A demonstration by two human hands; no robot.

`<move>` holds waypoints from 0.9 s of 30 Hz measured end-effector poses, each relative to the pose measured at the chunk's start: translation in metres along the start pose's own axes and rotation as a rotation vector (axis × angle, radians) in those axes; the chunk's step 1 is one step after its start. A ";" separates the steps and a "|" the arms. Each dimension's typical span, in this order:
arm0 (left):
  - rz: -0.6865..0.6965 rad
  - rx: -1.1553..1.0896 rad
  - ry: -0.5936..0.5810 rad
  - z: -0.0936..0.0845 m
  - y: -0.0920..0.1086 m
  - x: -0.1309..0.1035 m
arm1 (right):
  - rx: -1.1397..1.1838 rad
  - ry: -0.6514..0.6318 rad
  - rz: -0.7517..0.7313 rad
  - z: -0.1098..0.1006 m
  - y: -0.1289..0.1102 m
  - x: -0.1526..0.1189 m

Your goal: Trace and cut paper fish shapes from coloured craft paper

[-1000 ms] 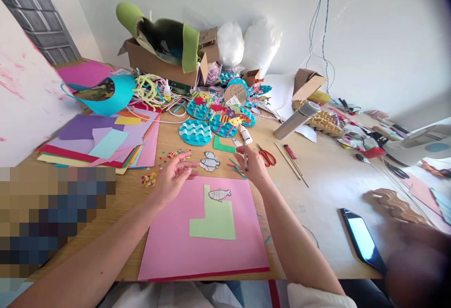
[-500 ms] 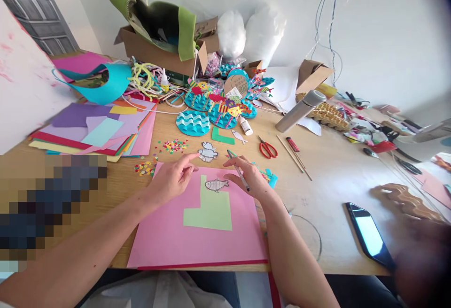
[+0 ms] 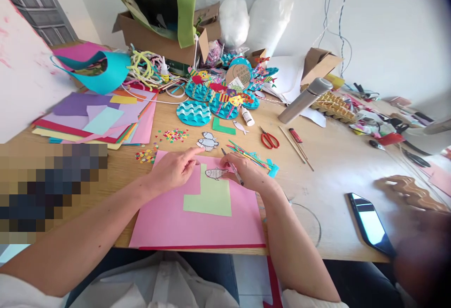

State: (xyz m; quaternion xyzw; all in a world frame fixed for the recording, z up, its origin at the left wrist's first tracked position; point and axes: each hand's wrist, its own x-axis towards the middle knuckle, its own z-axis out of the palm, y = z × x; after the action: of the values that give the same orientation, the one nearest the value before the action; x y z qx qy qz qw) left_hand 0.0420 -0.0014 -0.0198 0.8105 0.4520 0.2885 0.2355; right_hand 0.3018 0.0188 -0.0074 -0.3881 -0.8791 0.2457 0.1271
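Observation:
My left hand (image 3: pixel 175 169) is over the pink paper's upper left, its index finger stretched out and the others loosely bent, holding nothing. The fingertip is at the lower edge of several grey paper fish (image 3: pixel 207 142). In my right hand (image 3: pixel 244 169) a pen (image 3: pixel 237 174) lies tilted between the fingers. That hand's fingertips are at the tail of a striped paper fish (image 3: pixel 213 173) on a light green paper piece (image 3: pixel 207 203). Under both lies a large pink sheet (image 3: pixel 165 228). Whether the right fingers pinch the fish I cannot tell.
Red-handled scissors (image 3: pixel 269 139), wooden sticks (image 3: pixel 292 144) and a grey flask (image 3: pixel 306 100) are to the right, with a phone (image 3: pixel 369 226) nearer. Small confetti (image 3: pixel 145 156) and stacked coloured paper (image 3: pixel 148 125) lie left. Blue wave crafts (image 3: pixel 193 113) stand behind.
My right hand has come down and left to the striped fish, uncovering thin coloured strips behind it. My left hand stays almost in place, and the camera view has shifted slightly.

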 end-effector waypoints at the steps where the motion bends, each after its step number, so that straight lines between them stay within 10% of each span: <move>1: -0.003 0.003 0.006 0.000 0.000 0.000 | -0.010 -0.003 -0.005 0.000 -0.001 0.000; 27: 0.000 0.067 0.003 0.006 -0.007 0.000 | -0.037 -0.021 0.047 0.001 -0.010 0.002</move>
State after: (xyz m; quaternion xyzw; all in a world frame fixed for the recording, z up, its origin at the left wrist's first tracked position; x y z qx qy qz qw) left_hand 0.0420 0.0013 -0.0286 0.8174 0.4618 0.2747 0.2076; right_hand 0.2938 0.0137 -0.0030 -0.4084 -0.8755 0.2362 0.1047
